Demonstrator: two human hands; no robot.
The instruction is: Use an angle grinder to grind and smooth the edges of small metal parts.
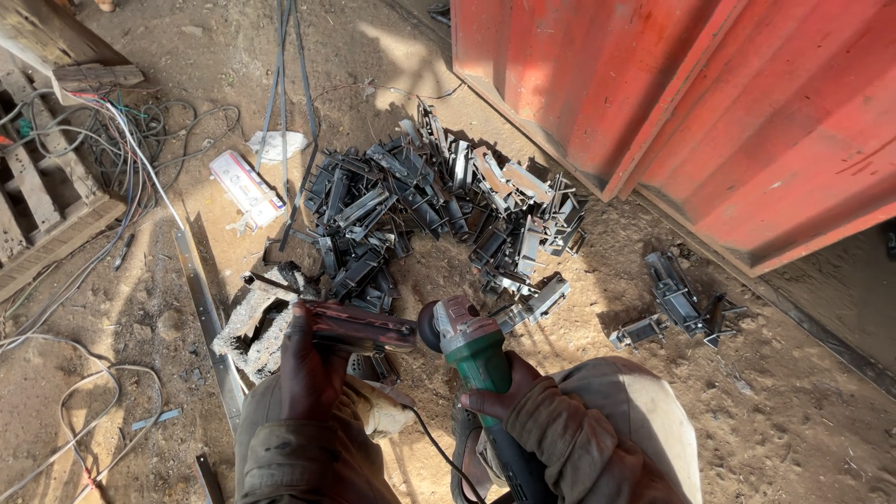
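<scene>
Here, the left hand (306,366) presses down on a rusty reddish metal bracket (359,329) laid across a rough grey concrete block (254,327), fingers closed over its near end; the right hand (499,392) is wrapped tight round the green body of an angle grinder (471,347), whose dark disc stands just at the bracket's free end, though whether disc and metal touch cannot be told; a black cord trails from the grinder back between the knees. The block sits on bare, gritty dirt floor (579,308), and room is tight around it; a long flat steel strip (207,317) runs close along its left side, and a heap of dark, angular metal brackets (420,215) curves in an arc just beyond it. To the right a smaller cluster of brackets (677,303) lies well apart, near the lower edge of a ribbed red metal wall (709,103); between heap and cluster the dirt lies open. Far left, tangled cables (121,149) spill beside a weathered wooden pallet (37,196); a white oblong packet (245,187) lies near the heap's left edge.
</scene>
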